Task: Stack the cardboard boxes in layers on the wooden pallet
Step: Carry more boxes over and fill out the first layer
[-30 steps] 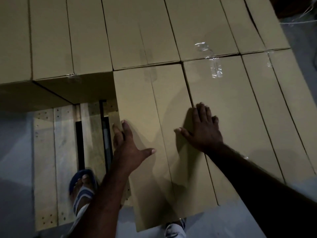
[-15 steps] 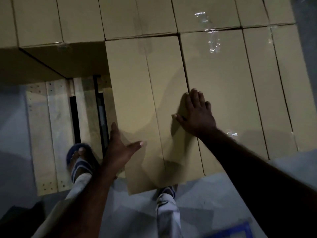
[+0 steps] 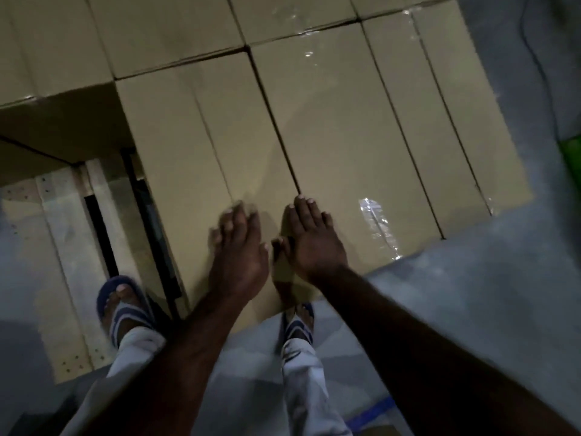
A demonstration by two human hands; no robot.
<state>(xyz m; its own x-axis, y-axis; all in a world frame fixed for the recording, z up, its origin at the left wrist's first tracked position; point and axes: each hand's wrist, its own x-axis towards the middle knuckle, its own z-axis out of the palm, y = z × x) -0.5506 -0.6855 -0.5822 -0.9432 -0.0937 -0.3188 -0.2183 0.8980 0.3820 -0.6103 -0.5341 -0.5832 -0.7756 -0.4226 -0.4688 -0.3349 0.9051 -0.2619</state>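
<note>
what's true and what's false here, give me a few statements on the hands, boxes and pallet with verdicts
1. The left hand and right hand both lie flat, fingers straight, on top of the cardboard boxes. True.
2. The left hand grips a roll of tape. False: it holds nothing, its fingers are straight.
3. Bare slats of the wooden pallet show to the left of the front boxes. True.
4. The person is barefoot. False: they wear blue striped sandals.
</note>
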